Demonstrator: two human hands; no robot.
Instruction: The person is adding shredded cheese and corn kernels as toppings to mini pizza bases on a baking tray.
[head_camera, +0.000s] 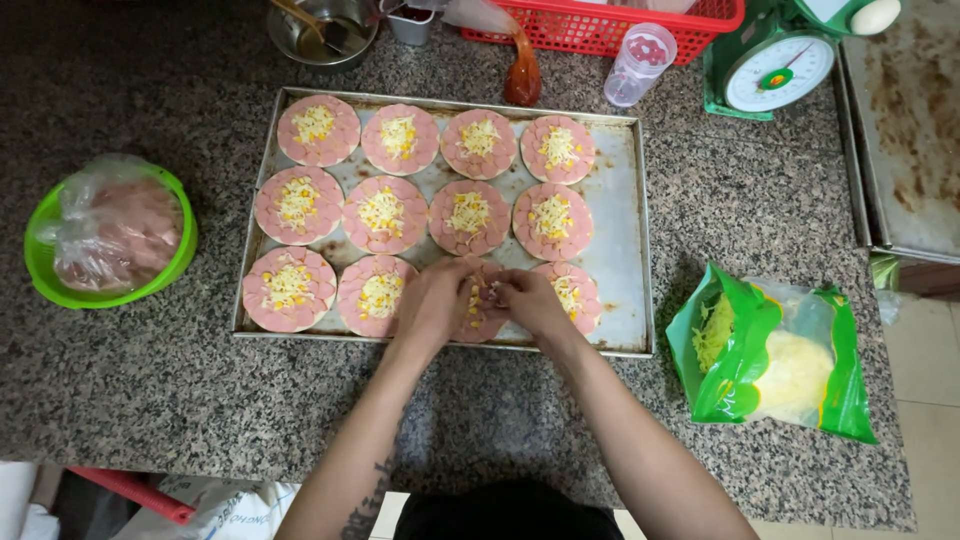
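Centrally, left hand (432, 300) and right hand (528, 300) meet, fingertips pinched over the small round sausage-topped pizza base (478, 308) on the rectangular metal baking tray (620, 250); topping is best sprinkled evenly at centre.

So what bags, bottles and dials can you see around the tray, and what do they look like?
Cheese bag: right of the tray, green and clear, open, pale shredded cheese inside.
Plastic bag: left of the tray, clear, crumpled, holding pink slices, sitting in a green bowl.
Scale: top right, green body, round white dial.
Sauce bag: above the tray, clear, orange-red sauce.
Plastic bottle: beside it, clear.
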